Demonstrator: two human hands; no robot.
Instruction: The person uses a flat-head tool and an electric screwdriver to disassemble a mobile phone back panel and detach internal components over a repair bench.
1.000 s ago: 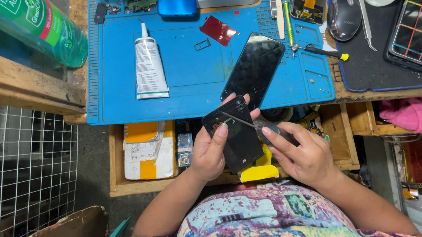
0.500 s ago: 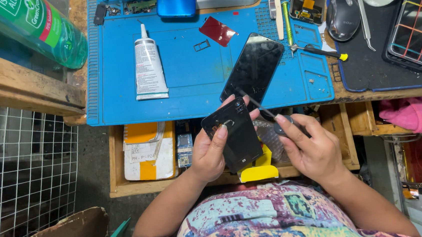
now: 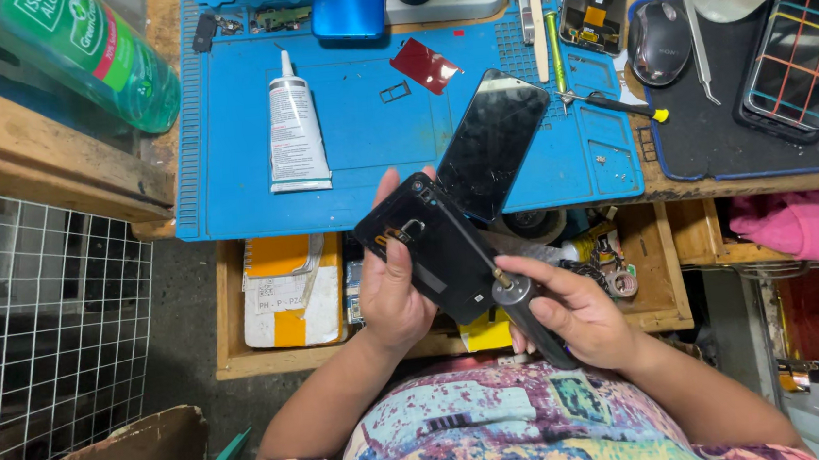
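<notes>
My left hand (image 3: pixel 393 290) grips a black phone body (image 3: pixel 430 248), its inner side up, over an open drawer. My right hand (image 3: pixel 572 313) holds a dark-handled screwdriver (image 3: pixel 522 304) whose thin shaft runs up-left across the phone, tip near the phone's upper corner. A black phone screen (image 3: pixel 492 141) lies slanted on the blue work mat (image 3: pixel 363 136) just beyond the hands, its lower end over the mat's front edge.
On the mat lie a white glue tube (image 3: pixel 294 127), a red card (image 3: pixel 424 65), a blue phone back (image 3: pixel 348 1) and hand tools (image 3: pixel 614 102). A mouse (image 3: pixel 659 40) and a colour-striped phone (image 3: pixel 795 54) sit right. A green bottle (image 3: pixel 89 51) stands left. The drawer (image 3: pixel 278 294) holds small packages and tape.
My right hand has drawn back toward my body and regripped the screwdriver, whose shaft now crosses the phone diagonally. My left hand has tilted the phone slightly.
</notes>
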